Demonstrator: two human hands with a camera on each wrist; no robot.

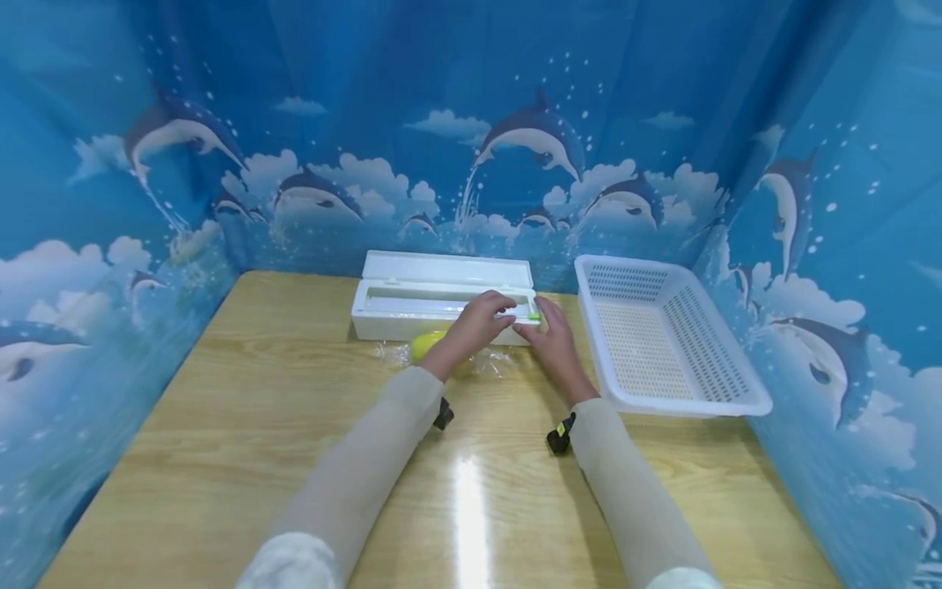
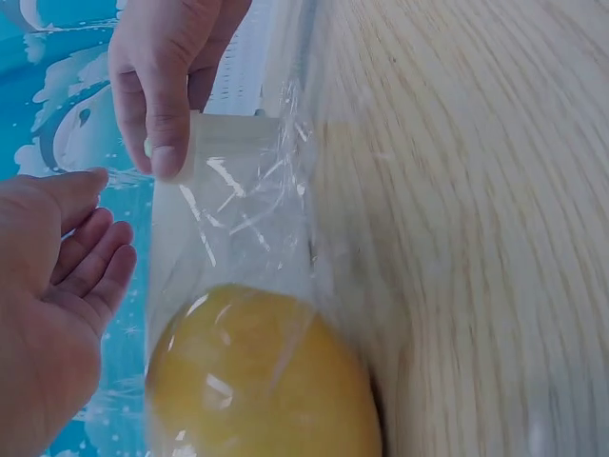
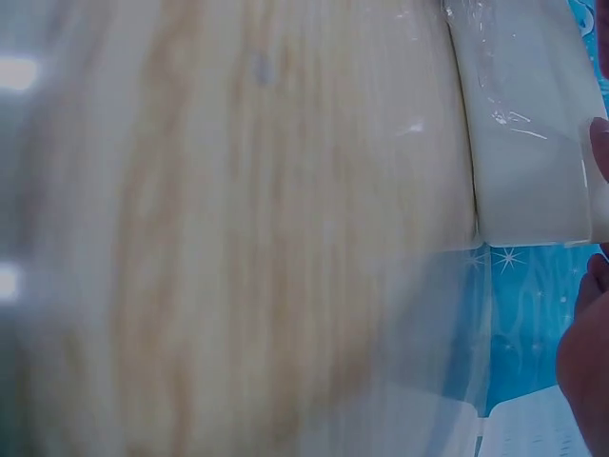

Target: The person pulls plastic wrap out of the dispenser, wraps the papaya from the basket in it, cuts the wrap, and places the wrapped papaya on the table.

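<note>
A long white cling film box (image 1: 401, 325) with its lid raised lies at the back of the table. My right hand (image 1: 558, 342) grips the box's right end, thumb on the front wall, beside a small green slider (image 1: 533, 316). Over the box, just left of it, is my left hand (image 1: 478, 321); in the left wrist view its fingers (image 2: 95, 271) are loosely bent with nothing between them. A yellow, rounded, fruit-like thing (image 2: 262, 381) lies against the box front under clear cling film (image 2: 257, 195). My left forearm partly covers it in the head view.
A white perforated plastic basket (image 1: 611, 360) stands to the right of the box. Blue curtains (image 1: 412, 98) printed with dolphins hang behind and beside the wooden table (image 1: 280, 393).
</note>
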